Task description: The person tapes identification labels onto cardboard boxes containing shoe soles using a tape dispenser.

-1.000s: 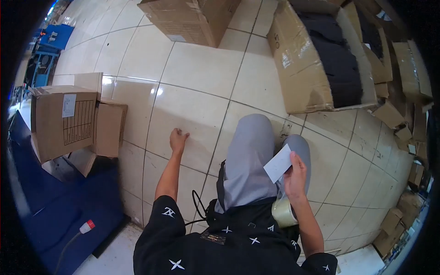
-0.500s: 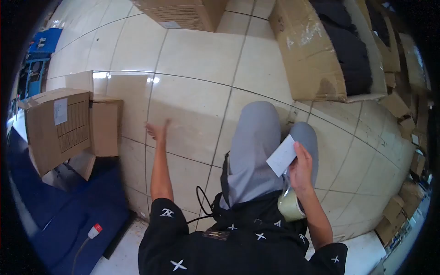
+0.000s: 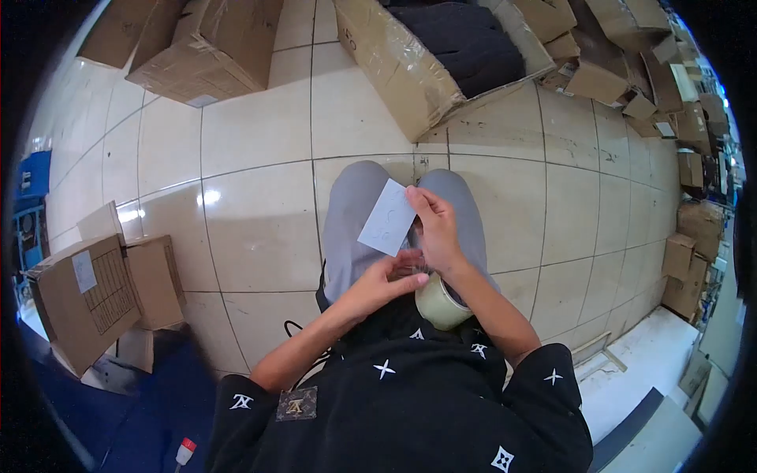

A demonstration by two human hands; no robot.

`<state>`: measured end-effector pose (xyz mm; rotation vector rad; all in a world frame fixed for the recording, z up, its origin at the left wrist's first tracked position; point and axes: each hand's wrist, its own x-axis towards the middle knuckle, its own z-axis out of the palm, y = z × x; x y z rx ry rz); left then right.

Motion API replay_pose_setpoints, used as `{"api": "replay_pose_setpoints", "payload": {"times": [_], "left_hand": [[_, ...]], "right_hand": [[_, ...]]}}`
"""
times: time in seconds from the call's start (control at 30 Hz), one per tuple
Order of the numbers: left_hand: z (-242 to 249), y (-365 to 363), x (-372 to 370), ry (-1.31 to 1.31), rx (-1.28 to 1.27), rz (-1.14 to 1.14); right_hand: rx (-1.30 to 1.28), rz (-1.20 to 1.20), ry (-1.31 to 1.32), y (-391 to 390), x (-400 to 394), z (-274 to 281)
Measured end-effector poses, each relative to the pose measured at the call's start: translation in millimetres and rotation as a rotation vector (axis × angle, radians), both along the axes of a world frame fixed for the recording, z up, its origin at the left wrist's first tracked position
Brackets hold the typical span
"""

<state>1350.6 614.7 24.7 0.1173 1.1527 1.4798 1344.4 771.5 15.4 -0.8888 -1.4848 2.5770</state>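
Observation:
Over my lap, my right hand [image 3: 438, 229] pinches a small white paper card [image 3: 388, 217] by its right edge, thumb on top. The card is tilted and bears faint handwritten marks that I cannot read. Just below it, my left hand [image 3: 382, 285] reaches in with thumb and fingers apart, its fingertips slightly blurred. A pale yellowish roll of tape [image 3: 441, 306] lies against my lap, under my right wrist and close to my left thumb. A clear shiny strip shows faintly between the roll and my hands.
An open carton [image 3: 402, 75] of dark folded cloth stands ahead on the tiled floor [image 3: 260, 193]. Another carton [image 3: 213, 59] is at upper left. A flapped carton [image 3: 83, 299] rests on a dark blue surface [image 3: 162, 402] at left. Several boxes [image 3: 698, 229] line the right.
My left hand has come in from the left floor side to just below the card. The card, still in my right hand, is now over my knees. My view has turned right.

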Motion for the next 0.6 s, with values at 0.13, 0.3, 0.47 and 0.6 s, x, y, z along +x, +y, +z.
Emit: {"api": "replay_pose_setpoints", "payload": {"times": [0.13,0.3,0.47,0.6], "left_hand": [[-5.4,7.9,6.1,-0.135,0.005,0.169],[17.1,11.6,8.5,-0.066,-0.009,0.179],[18.7,18.2,17.1,0.008,-0.024,0.232],[13.4,13.8,18.6,-0.006,-0.085,0.285]], "right_hand": [[0.024,-0.06,0.03,7.8,5.4,0.5],[0.165,-0.019,0.171,11.4,14.2,21.5],[0.043,0.004,0.213,20.5,21.6,9.7],[0.174,-0.007,0.209,23.7,30.2,21.3]]}}
